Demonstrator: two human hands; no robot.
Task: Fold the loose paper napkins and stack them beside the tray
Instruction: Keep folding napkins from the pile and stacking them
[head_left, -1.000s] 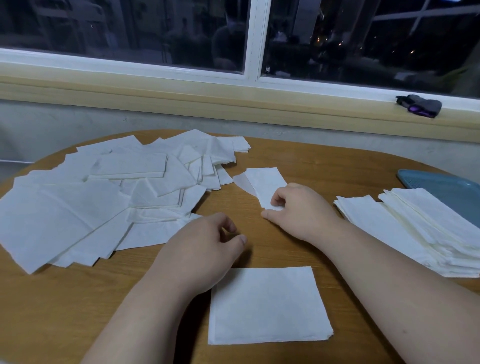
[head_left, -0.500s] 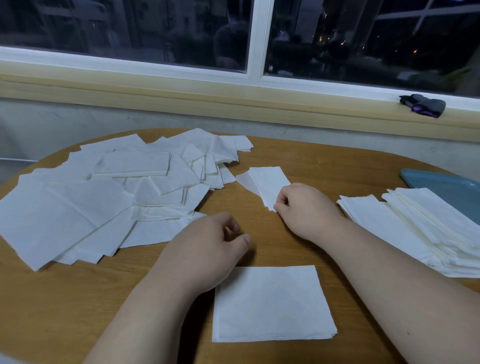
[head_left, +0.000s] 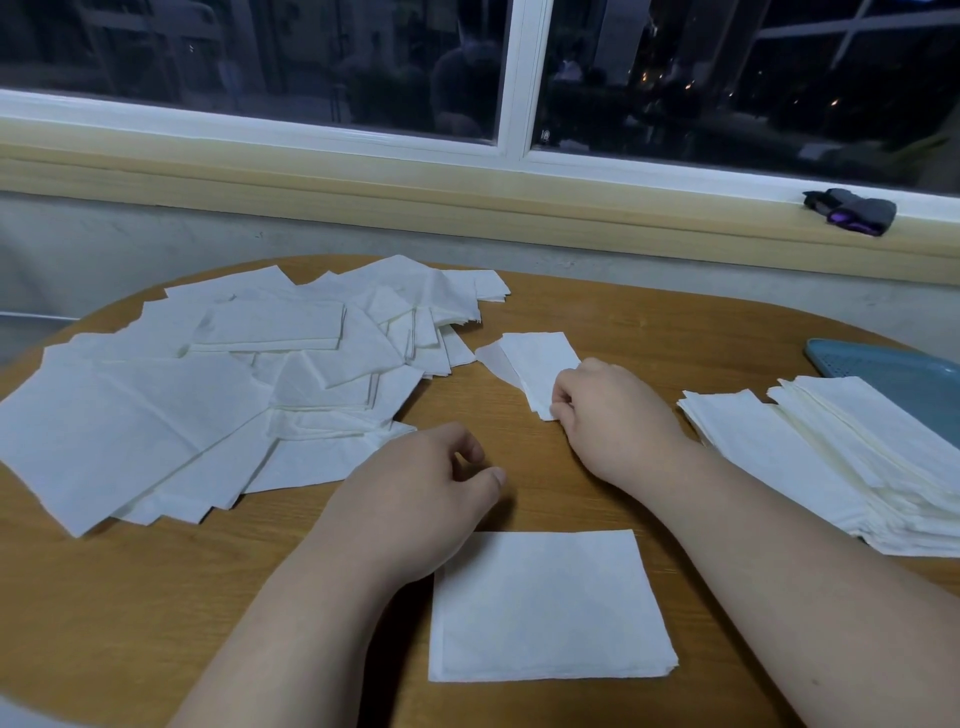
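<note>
Head view: thin rectangular napkin (head_left: 540, 364) in right hand (head_left: 618, 415), wood-grain table (head_left: 649, 322).

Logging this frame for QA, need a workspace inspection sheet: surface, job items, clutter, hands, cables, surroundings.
Surface: rounded wooden table, bare between the paper.
Job's things: loose napkin pile on the left; small folded napkin mid-table; flat napkin at the near side; folded stack on the right, at the edge of the blue tray.
Clutter: dark bundle on the windowsill.
Hands: left hand loosely curled, holding nothing, by the flat napkin; right hand pinches the small folded napkin's near end.
Cables: nothing seen.
Surroundings: window, dark outside.
</note>
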